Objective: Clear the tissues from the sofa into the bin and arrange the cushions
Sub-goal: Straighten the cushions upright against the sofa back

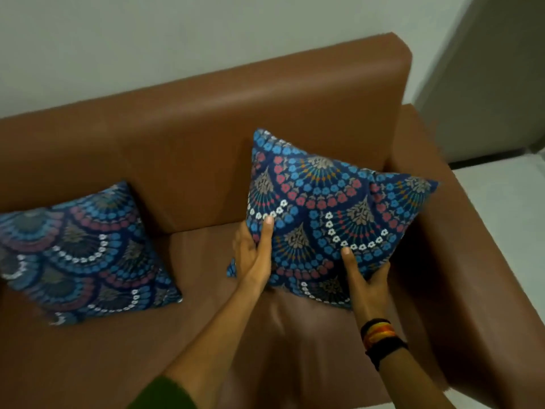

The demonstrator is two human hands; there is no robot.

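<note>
The right cushion (pixel 330 214) stands tilted on the sofa (pixel 206 119) seat, near the armrest at 3 o'clock. The left hand (pixel 255 255) clasps its 9 o'clock edge; the right hand (pixel 364 278) clasps its 5 o'clock corner. The left cushion (pixel 82 252) leans at 9 o'clock, well apart.

A brown leather sofa (pixel 206 137) carries two blue, floral-patterned square cushions: one (pixel 85 255) lying at left, another (pixel 330 208) propped near its right armrest.
</note>
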